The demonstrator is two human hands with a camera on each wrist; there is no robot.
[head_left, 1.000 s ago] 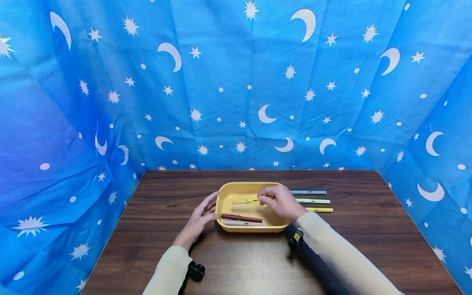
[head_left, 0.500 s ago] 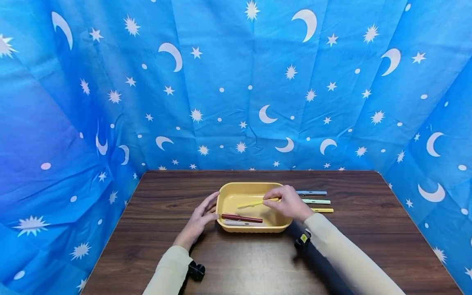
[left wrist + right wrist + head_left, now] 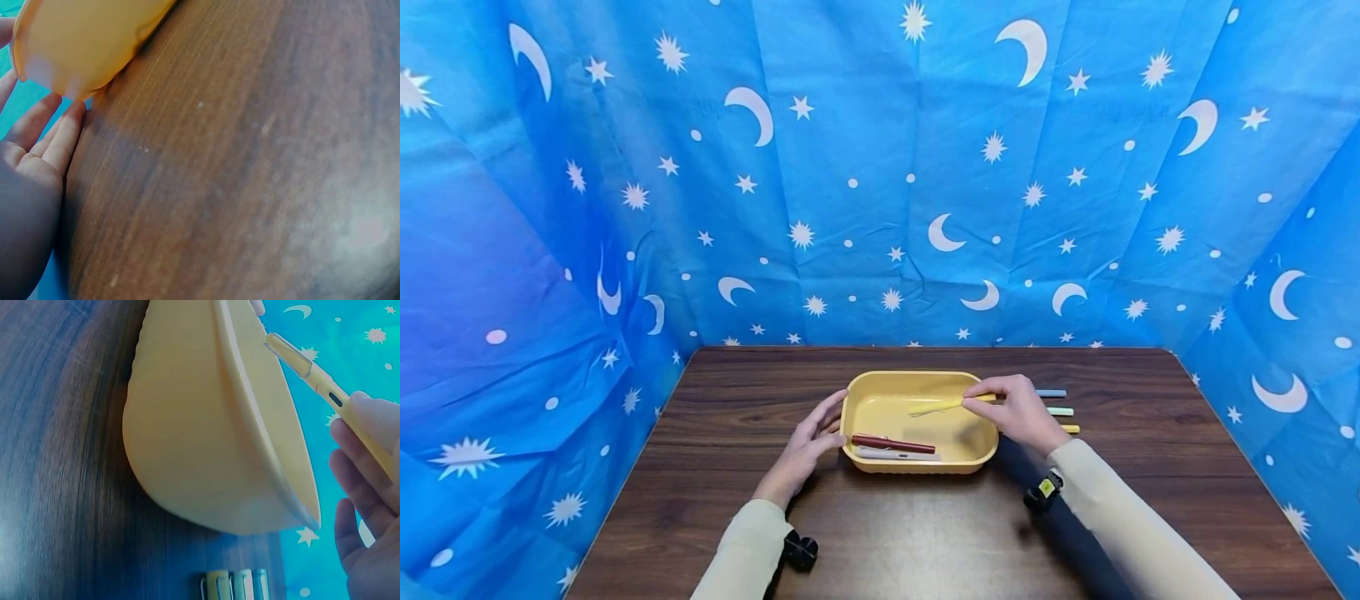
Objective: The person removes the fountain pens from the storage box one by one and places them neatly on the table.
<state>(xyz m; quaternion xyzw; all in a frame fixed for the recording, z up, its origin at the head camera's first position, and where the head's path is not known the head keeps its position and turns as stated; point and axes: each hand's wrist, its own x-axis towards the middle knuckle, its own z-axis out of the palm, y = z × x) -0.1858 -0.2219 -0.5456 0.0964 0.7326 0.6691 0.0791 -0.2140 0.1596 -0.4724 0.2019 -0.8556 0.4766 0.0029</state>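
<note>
My right hand (image 3: 1022,414) pinches a yellow pen (image 3: 936,407) between thumb and fingers, over the right end of a yellow tray (image 3: 917,468). In the right wrist view the pen (image 3: 337,399) has its clip end pointing at the tray's rim, and the other fingers are loosely bent. My left hand (image 3: 801,458) touches the tray's left end, thumb and fingers spread along its wall. A dark red pen (image 3: 893,443) and a pale pen (image 3: 898,455) lie side by side in the tray, along its near wall.
Right of the tray, partly behind my right hand, a blue pen (image 3: 1051,392), a light green pen (image 3: 1062,412) and another yellow pen (image 3: 1071,428) lie in a row on the wooden table (image 3: 1150,500). A blue star-and-moon cloth (image 3: 850,208) hangs behind and at both sides.
My right hand has lifted the yellow pen from the tray and moved right with it, covering more of the pens on the table. The left hand stays at the tray's end.
</note>
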